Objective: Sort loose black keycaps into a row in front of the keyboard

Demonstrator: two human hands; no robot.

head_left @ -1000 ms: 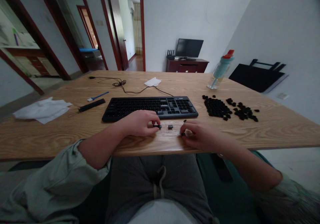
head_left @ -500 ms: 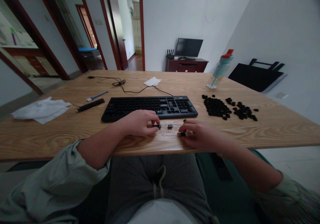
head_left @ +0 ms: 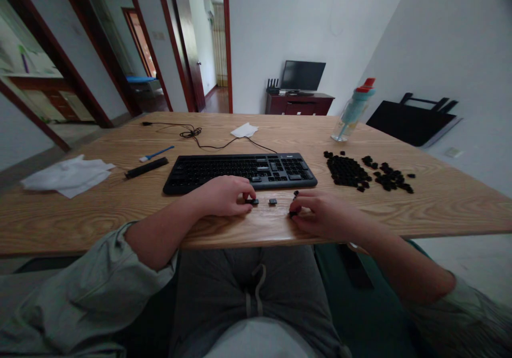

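Note:
A black keyboard (head_left: 224, 168) lies on the wooden table, most of its keycaps off and a few larger ones in place. In front of it, my left hand (head_left: 226, 195) pinches a small dark keycap (head_left: 253, 201) against the tabletop. A single keycap (head_left: 272, 201) rests on the wood between my hands. My right hand (head_left: 320, 211) has thumb and fingers closed on another black keycap (head_left: 293, 214), partly hidden by the fingertips. One more small black piece (head_left: 296, 193) shows just beyond the right fingers.
Loose black keycaps (head_left: 347, 171) lie grouped at the right, with a scattered pile (head_left: 392, 177) beside them. A bottle (head_left: 352, 112) stands behind. On the left are white tissues (head_left: 68, 174), a blue brush (head_left: 157, 154) and a long black bar (head_left: 146, 168). The keyboard's cable (head_left: 216, 147) runs behind it.
My right fingers have shifted slightly and now cover more of the keycap they hold. My left hand keeps its place on its keycap.

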